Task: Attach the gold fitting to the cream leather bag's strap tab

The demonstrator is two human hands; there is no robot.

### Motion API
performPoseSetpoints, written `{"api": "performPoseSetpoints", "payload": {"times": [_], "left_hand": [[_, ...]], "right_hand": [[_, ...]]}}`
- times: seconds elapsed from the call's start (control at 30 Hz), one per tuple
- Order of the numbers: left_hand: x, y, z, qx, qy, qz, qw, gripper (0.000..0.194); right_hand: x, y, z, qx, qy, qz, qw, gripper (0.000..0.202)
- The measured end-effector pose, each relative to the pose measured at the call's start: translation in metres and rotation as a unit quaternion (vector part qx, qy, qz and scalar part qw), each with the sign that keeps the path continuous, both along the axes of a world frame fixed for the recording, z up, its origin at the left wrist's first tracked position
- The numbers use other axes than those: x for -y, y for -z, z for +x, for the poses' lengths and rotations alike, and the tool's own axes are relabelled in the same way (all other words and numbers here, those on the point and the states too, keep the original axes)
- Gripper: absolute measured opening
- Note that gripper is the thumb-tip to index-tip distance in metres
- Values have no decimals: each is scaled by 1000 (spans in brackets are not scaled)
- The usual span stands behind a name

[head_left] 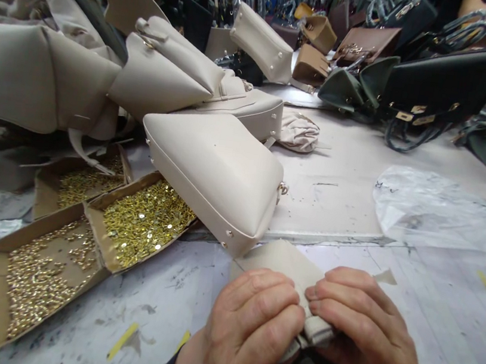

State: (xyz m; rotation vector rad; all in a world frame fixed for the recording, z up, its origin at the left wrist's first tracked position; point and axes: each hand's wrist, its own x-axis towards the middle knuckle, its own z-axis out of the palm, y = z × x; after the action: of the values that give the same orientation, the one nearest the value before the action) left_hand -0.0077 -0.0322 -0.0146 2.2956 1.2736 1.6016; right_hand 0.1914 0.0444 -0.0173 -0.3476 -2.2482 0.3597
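At the near edge of the table, both my hands grip a beige handbag (283, 259) whose lower part runs out of view. My left hand (252, 328) has its fingers curled over the bag's left side. Opposite it, my right hand (367, 329) is closed on the right side, fingertips close to the left hand's. Between them shows a folded edge with a short strap piece (318, 331); the thumbs are hidden. Just beyond lies another beige handbag (217, 169) on its side, with small metal feet on its base.
To the left stand cardboard trays of small metal parts: gold rivets (141, 225), rounded studs (44, 274) and a third tray (84, 187) behind. More beige bags (168, 72) are piled beyond. Black and green bags (446, 84) lie back right, near clear plastic film (438, 206).
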Motion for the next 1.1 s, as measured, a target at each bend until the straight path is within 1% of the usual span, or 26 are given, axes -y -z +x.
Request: {"api": "performPoseSetpoints", "payload": {"times": [0.17,0.37,0.5,0.6,0.7,0.9,1.0,1.1], "left_hand": [[5,-3,-3,-24,3,-24,999,12],[10,-5,-5,-46,-10,-47,998,11],[9,-5,-5,-61,-18,-36,997,11],[9,-5,-4,-66,-33,-28,997,12],[11,-5,-1,-68,-57,-38,995,13],[13,-4,6,-85,-95,-27,991,14],[10,-2,12,-62,-132,-11,989,14],[6,2,14,-39,-144,0,989,16]], "right_hand": [[0,2,4,12,-20,11,1000,12],[2,-2,4,19,-19,26,999,13],[2,-2,2,16,-15,24,999,13],[1,-1,1,17,-17,14,1000,11],[1,-2,-2,6,-15,10,1000,11],[2,-3,-8,-13,-4,21,1000,13],[2,-3,-12,-19,12,14,1000,16],[2,0,-11,-26,14,17,999,17]]}}
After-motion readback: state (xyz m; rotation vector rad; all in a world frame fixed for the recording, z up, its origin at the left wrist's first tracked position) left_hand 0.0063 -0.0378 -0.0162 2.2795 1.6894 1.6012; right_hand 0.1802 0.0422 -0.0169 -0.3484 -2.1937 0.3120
